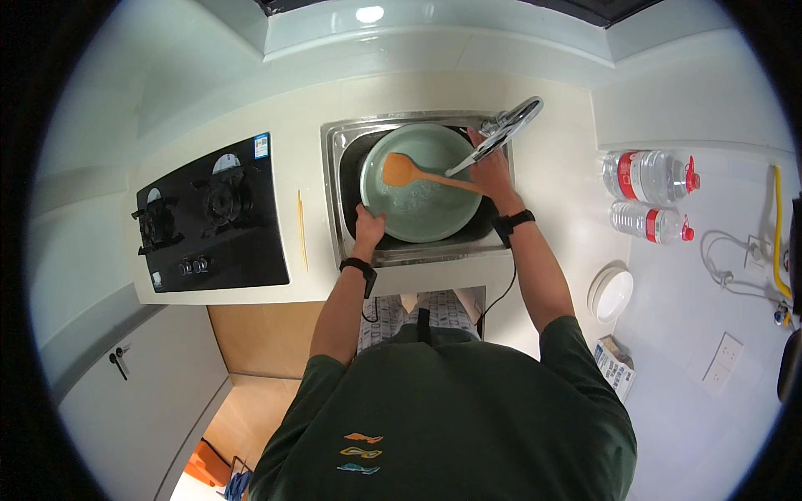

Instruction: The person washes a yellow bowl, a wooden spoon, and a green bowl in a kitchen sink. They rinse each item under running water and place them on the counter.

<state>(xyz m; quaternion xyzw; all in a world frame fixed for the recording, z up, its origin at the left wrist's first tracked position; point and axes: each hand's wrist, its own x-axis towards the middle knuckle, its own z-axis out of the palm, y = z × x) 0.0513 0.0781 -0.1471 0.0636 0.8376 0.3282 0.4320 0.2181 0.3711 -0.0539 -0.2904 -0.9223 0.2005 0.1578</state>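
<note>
A wide, round, pale green pan sits in the stainless steel sink, with some water or foam droplets on its inner floor. My left hand grips its rim at the near left, thumb on the inside. At the pan's right edge is my right hand, its fingers at the rim and partly hidden by the chrome faucet. An orange spatula lies across the pan, its handle running to my right hand; whether the fingers hold that handle cannot be told. The faucet's spout reaches over the pan.
On the left is a black gas hob. Two thin chopsticks lie between hob and sink. Along the right wall stand two clear plastic bottles with red caps, stacked white bowls and a small box.
</note>
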